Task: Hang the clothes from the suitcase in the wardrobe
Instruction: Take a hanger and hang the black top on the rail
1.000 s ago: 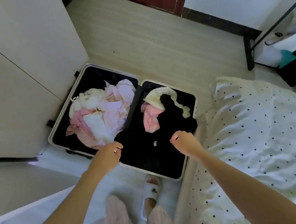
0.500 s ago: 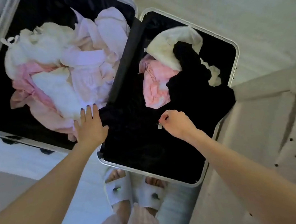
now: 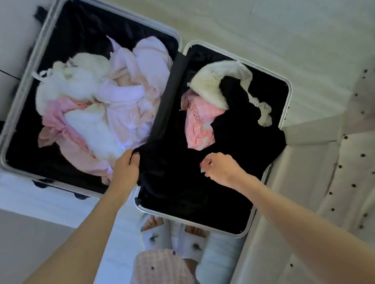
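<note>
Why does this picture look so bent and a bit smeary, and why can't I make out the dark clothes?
Head view: the wide-angle lens bows the suitcase rim and stretches the forearms; motion blur smears the frame's left edge; the light is soft, bluish, without hard shadows; the black garment merges with the dark lining, so folds vanish where the left hand and right hand take their grip.

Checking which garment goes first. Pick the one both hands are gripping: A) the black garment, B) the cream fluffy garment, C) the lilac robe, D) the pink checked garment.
A: the left hand and the right hand both have a grip on the black garment in the suitcase.
</note>
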{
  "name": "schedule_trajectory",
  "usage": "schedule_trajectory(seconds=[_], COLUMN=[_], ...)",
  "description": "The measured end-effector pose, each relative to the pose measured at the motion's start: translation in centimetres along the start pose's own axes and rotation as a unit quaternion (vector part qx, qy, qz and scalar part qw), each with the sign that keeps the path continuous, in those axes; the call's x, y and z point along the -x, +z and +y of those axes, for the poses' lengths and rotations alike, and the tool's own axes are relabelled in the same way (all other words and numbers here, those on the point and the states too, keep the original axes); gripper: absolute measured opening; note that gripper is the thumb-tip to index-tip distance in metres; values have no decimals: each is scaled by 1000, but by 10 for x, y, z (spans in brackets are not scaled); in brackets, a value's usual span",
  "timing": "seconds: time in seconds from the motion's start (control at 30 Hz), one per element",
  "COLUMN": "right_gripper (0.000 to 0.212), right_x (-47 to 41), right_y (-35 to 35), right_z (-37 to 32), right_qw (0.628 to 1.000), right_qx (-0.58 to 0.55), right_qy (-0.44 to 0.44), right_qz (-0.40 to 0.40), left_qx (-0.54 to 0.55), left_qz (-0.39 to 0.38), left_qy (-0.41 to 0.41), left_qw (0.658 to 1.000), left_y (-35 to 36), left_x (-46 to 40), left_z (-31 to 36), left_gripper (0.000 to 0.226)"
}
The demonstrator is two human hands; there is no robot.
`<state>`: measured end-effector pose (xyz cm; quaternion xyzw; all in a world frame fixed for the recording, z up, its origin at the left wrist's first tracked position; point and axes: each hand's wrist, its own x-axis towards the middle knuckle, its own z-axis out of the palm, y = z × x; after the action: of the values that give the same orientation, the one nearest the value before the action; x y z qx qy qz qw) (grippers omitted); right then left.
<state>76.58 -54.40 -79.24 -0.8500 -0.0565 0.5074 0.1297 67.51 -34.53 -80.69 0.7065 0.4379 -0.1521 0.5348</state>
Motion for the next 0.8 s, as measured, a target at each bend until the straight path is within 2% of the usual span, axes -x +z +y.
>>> schedule_trajectory(seconds=[0.07, 0.13, 0.27, 0.37, 0.5, 0.57, 0.63, 0.67, 0.73, 0.8], right_gripper=[29, 28, 39, 62, 105, 110, 103, 90, 50, 15], right_x=[32, 62, 131, 179, 234, 262, 306, 311, 338, 370], right_y=[-20, -38, -83, -117, -148, -157, -160, -159, -159, -153], right_z=[-16, -30, -60, -83, -111, -125, -141, -145, -157, -170], right_qw=[1000, 1000, 998, 993, 973, 958, 939, 936, 925, 931], right_qx=[-2, -16, 4, -21, -50, -34, -36, -36, -24, -31], right_qy=[-10, -17, -59, -115, -222, -281, -338, -347, -377, -364], right_qz=[-8, -9, 2, 11, 32, 42, 53, 53, 42, 21], left_qx=[105, 166, 122, 86, 64, 69, 75, 77, 85, 86], left_qz=[3, 6, 6, 10, 42, 55, 72, 70, 94, 108], left_qy=[-12, -24, 52, 122, 205, 227, 248, 248, 243, 238], left_qw=[994, 986, 991, 989, 976, 970, 963, 963, 962, 961], left_y=[-20, -36, -68, -91, -120, -133, -151, -153, -169, -192], left_x=[28, 55, 110, 155, 228, 266, 312, 319, 344, 377], left_z=[34, 72, 145, 195, 249, 265, 275, 277, 277, 271], left_gripper=[21, 24, 22, 21, 23, 18, 21, 22, 23, 22])
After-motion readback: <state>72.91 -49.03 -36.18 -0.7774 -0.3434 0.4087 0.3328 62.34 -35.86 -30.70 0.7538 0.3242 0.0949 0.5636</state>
